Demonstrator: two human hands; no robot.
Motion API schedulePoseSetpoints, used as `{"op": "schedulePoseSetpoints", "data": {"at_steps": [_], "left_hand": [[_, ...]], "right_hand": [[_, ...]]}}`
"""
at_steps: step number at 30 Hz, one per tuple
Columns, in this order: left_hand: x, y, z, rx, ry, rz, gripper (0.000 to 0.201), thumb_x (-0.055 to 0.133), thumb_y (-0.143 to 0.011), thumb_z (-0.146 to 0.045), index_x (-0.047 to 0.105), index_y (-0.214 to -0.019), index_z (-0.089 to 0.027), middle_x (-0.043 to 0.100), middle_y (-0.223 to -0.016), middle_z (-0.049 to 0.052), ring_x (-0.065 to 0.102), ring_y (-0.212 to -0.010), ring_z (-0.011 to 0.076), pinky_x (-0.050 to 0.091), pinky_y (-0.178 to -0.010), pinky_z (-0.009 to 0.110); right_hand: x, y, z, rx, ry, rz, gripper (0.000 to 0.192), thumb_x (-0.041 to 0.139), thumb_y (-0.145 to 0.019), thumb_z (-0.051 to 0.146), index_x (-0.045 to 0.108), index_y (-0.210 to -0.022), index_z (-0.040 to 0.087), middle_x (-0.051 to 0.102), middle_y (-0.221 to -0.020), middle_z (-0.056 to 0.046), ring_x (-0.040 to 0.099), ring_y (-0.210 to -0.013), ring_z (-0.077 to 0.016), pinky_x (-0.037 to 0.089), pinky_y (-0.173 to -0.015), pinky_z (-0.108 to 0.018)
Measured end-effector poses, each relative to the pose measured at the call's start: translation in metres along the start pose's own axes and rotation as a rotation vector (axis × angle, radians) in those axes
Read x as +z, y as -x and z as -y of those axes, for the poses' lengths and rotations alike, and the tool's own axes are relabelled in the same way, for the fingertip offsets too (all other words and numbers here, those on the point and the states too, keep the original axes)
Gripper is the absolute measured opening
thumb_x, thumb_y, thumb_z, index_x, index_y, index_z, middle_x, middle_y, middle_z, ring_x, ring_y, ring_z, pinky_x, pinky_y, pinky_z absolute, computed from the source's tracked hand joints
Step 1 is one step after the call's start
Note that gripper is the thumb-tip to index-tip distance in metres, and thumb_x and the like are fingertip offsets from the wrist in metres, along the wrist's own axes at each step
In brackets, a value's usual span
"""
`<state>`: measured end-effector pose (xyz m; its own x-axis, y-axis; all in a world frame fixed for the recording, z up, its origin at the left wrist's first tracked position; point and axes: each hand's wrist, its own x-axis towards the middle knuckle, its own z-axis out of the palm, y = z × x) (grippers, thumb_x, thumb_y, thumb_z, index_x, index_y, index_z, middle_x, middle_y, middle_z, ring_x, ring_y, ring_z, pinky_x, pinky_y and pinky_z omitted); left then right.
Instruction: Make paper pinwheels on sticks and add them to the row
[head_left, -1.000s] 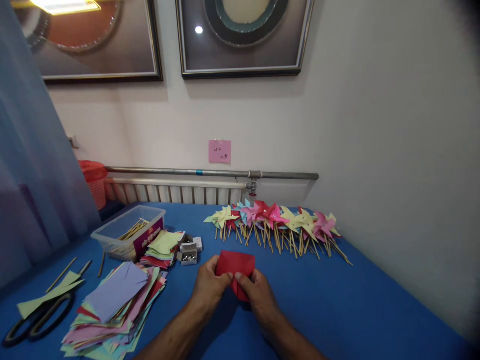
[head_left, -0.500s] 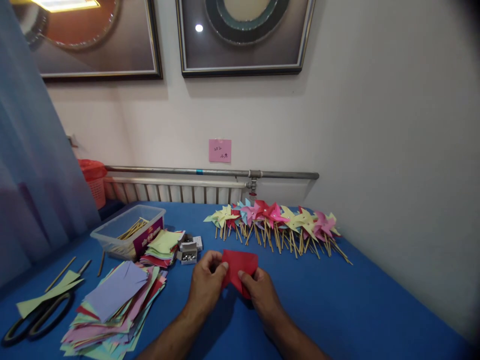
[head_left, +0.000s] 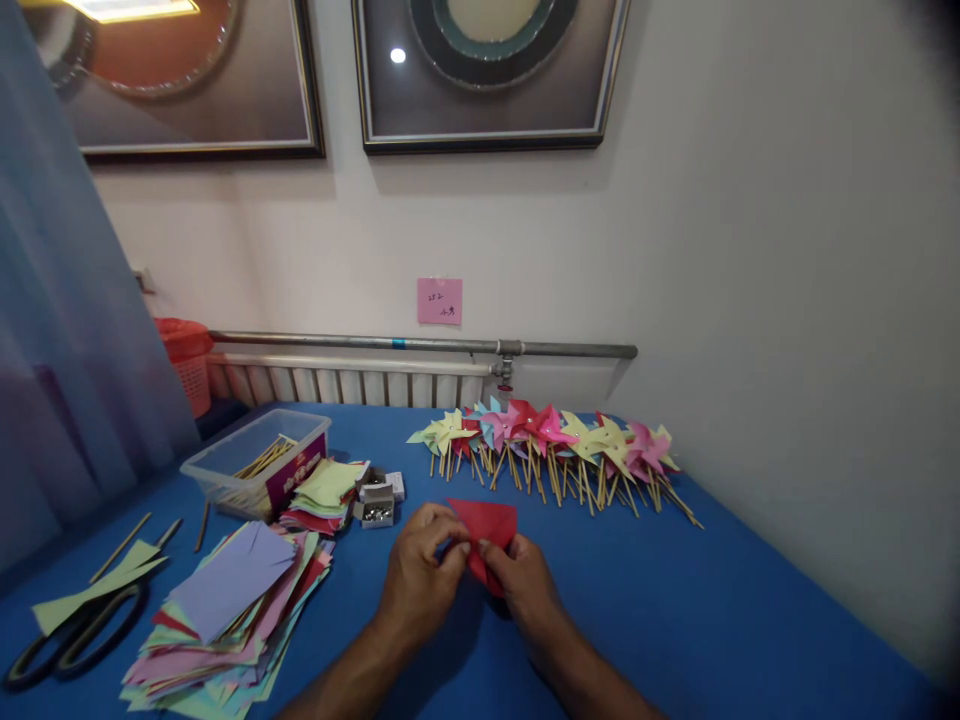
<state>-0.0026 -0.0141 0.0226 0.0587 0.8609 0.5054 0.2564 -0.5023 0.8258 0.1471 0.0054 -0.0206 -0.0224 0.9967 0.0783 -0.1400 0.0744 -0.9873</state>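
Progress: row of finished pinwheels (head_left: 551,445) lying along far edge of blue table (head_left: 712,620); large pile of uncut coloured paper sheets (head_left: 232,610) at left, so judged well short of done. Red paper square (head_left: 491,535) mid-fold, held just above table in front of body. Left hand (head_left: 420,575) closed, pinching near edge of red paper square. Right hand (head_left: 525,585) closed too, thumb and forefinger gripping same sheet. Scissors (head_left: 75,635) idle, far left. Small box of pins (head_left: 379,510) near left hand.
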Motion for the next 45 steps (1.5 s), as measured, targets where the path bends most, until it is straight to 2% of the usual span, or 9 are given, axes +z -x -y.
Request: {"op": "schedulePoseSetpoints", "data": {"at_steps": [3,10,19,27,33,36,39,42,45], "left_hand": [[0.001,0.002,-0.001,0.019,-0.047,0.036,0.021,0.062,-0.078,-0.011,0.078,-0.076,-0.025,0.068,-0.09,0.006,0.062,-0.088,0.0217,0.045,-0.079,0.031],[0.001,0.003,0.0,0.054,-0.108,0.09,0.023,0.06,-0.081,-0.011,0.078,-0.081,-0.025,0.069,-0.093,0.007,0.063,-0.09,0.0218,0.045,-0.08,0.031],[-0.001,0.003,-0.001,0.052,-0.146,0.119,0.019,0.059,-0.082,-0.011,0.074,-0.077,-0.023,0.069,-0.092,0.006,0.062,-0.091,0.0214,0.044,-0.08,0.031],[-0.002,0.005,-0.004,0.088,-0.233,0.142,0.019,0.055,-0.085,-0.011,0.069,-0.077,-0.021,0.067,-0.092,0.005,0.06,-0.091,0.019,0.043,-0.081,0.032],[-0.002,0.004,-0.003,0.133,-0.314,0.146,0.021,0.052,-0.085,-0.01,0.067,-0.074,-0.02,0.065,-0.089,0.005,0.059,-0.088,0.0189,0.043,-0.081,0.032],[-0.001,0.005,-0.003,0.141,-0.339,0.141,0.02,0.053,-0.085,-0.012,0.068,-0.074,-0.02,0.065,-0.089,0.005,0.058,-0.088,0.0193,0.043,-0.082,0.033],[-0.001,0.005,-0.004,0.14,-0.327,0.104,0.017,0.054,-0.084,-0.013,0.068,-0.077,-0.02,0.066,-0.09,0.005,0.058,-0.089,0.0197,0.042,-0.082,0.033],[-0.003,0.003,-0.003,0.082,-0.262,-0.003,0.015,0.052,-0.085,-0.016,0.064,-0.075,-0.019,0.065,-0.084,0.004,0.058,-0.084,0.0183,0.042,-0.079,0.031],[-0.004,-0.003,0.001,-0.116,-0.138,-0.069,0.016,0.056,-0.082,-0.024,0.061,-0.068,-0.018,0.06,-0.07,0.001,0.055,-0.07,0.0157,0.04,-0.068,0.028]], "right_hand": [[0.001,0.001,0.003,0.02,-0.015,-0.056,0.024,0.076,-0.068,0.038,0.072,-0.081,0.018,0.071,-0.071,-0.003,0.057,-0.06,-0.0168,0.042,-0.056,-0.025],[0.004,0.005,0.009,0.046,-0.101,0.023,0.036,0.079,-0.069,0.045,0.074,-0.089,0.015,0.07,-0.073,-0.002,0.057,-0.061,-0.0148,0.041,-0.057,-0.024],[0.001,0.002,0.001,0.036,-0.089,0.037,0.052,0.083,-0.064,0.056,0.075,-0.092,0.013,0.071,-0.073,-0.004,0.058,-0.061,-0.0148,0.043,-0.058,-0.024],[0.003,0.008,0.007,0.021,-0.12,0.072,0.043,0.08,-0.072,0.053,0.074,-0.09,0.014,0.072,-0.076,-0.004,0.058,-0.063,-0.0149,0.044,-0.059,-0.023],[0.001,0.009,0.012,0.045,-0.102,0.086,0.048,0.075,-0.076,0.059,0.073,-0.092,0.014,0.07,-0.074,-0.004,0.059,-0.065,-0.0158,0.045,-0.061,-0.024],[-0.001,0.005,0.007,0.036,-0.108,0.128,0.048,0.079,-0.071,0.055,0.074,-0.096,0.014,0.073,-0.079,-0.005,0.062,-0.069,-0.017,0.046,-0.065,-0.026],[-0.003,0.0,0.003,0.049,-0.076,0.07,0.045,0.083,-0.064,0.05,0.073,-0.089,0.014,0.072,-0.074,-0.004,0.061,-0.062,-0.0165,0.044,-0.06,-0.026],[-0.004,0.0,0.004,0.033,-0.059,-0.001,0.039,0.081,-0.065,0.047,0.073,-0.085,0.014,0.073,-0.073,-0.005,0.06,-0.061,-0.0167,0.045,-0.059,-0.026],[-0.003,0.001,0.009,-0.009,-0.058,-0.033,0.034,0.078,-0.068,0.044,0.072,-0.085,0.015,0.074,-0.076,-0.005,0.061,-0.064,-0.0179,0.047,-0.061,-0.027]]}}
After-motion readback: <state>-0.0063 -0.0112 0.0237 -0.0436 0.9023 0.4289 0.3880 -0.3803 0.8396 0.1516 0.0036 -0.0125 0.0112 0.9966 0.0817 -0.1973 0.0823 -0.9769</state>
